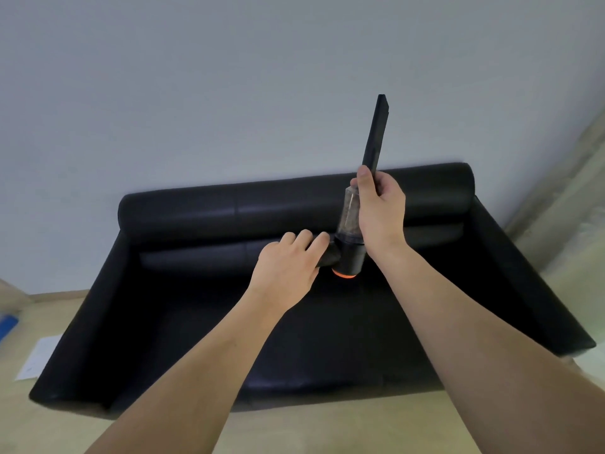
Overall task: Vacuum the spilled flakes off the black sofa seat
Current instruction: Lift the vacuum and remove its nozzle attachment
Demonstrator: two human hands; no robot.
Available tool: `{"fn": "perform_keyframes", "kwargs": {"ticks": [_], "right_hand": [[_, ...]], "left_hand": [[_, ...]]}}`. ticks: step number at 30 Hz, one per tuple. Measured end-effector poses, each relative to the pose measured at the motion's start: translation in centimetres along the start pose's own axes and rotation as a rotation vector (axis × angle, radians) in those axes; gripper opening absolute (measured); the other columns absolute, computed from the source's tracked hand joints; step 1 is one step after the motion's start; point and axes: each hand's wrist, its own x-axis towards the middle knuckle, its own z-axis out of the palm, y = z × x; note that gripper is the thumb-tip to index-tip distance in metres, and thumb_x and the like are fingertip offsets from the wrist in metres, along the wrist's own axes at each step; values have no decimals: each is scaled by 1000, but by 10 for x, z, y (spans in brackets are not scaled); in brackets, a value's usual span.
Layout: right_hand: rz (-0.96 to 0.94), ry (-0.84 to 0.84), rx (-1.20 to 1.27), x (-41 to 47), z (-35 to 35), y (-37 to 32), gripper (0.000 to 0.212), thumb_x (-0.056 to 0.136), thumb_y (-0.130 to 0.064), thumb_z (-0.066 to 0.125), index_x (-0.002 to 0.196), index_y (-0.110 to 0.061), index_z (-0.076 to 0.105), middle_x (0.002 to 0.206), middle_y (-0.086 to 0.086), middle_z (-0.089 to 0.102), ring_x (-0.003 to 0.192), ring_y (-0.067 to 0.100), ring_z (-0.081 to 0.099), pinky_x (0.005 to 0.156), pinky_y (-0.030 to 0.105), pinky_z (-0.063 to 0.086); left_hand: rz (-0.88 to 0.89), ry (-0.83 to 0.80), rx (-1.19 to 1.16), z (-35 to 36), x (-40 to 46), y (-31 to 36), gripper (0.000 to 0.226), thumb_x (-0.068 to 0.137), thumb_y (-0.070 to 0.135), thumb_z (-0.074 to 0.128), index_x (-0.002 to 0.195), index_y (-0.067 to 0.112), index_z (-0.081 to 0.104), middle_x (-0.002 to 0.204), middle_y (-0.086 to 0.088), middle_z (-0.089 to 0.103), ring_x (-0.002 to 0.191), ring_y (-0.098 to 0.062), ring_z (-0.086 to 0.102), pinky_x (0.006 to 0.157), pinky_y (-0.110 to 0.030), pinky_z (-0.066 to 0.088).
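Observation:
A black handheld vacuum (350, 257) is held upright above the black sofa seat (311, 348), its long crevice nozzle (376, 136) pointing up toward the wall. Its clear dust cup (347, 214) holds brownish flakes, and an orange light glows at its bottom end. My left hand (288, 267) grips the vacuum's black handle. My right hand (379, 204) is wrapped around the base of the nozzle and the top of the dust cup. I can make out no flakes on the dark seat.
The sofa's backrest (294, 201) stands against a pale wall. Armrests (75, 339) close the seat on both sides. A sheet of white paper (37, 357) and a blue object (6, 326) lie on the light floor at the left.

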Motion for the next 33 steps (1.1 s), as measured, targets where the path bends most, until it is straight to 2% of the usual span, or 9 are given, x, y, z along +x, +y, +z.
{"fn": "perform_keyframes", "kwargs": {"ticks": [5,14,18,22,25,33], "right_hand": [[-3,39,-16,-22,32,0,33,101,-42,55,105,-11,67,94,-3,70,85,5,65,70,11,48],[15,155,-50,-110,134,-5,34,101,-43,54,111,-12,66,96,-7,70,87,2,65,77,16,49],[49,224,-55,-144,162,-3,32,101,-44,54,112,-16,65,97,-9,69,87,0,65,75,15,48],[65,272,-70,-168,181,7,28,101,-43,54,109,-19,64,94,-9,68,81,-6,64,67,9,47],[70,290,-85,-182,195,11,28,101,-43,53,108,-18,64,92,-9,68,76,-8,62,63,7,46],[75,397,-103,-241,289,15,32,101,-45,53,109,-16,64,95,-8,68,82,1,63,77,21,51]], "left_hand": [[-2,-5,-17,-1,-22,-32,54,82,35,74,129,20,52,98,0,58,75,-20,54,51,-29,30],[79,-42,-86,-5,-95,-143,50,86,32,70,130,21,51,105,-1,58,83,-22,54,51,-31,37],[153,-48,-113,-5,-119,-179,49,86,30,71,129,21,51,106,-1,59,85,-22,54,54,-31,36],[157,-86,-152,0,-137,-196,46,91,32,63,134,23,48,115,0,57,96,-23,54,67,-33,41],[161,-79,-175,5,-152,-208,43,88,30,66,128,23,52,110,0,58,94,-23,55,71,-35,44],[200,-96,-278,12,-199,-302,39,88,29,64,125,23,52,115,1,57,100,-20,53,77,-31,42]]}}
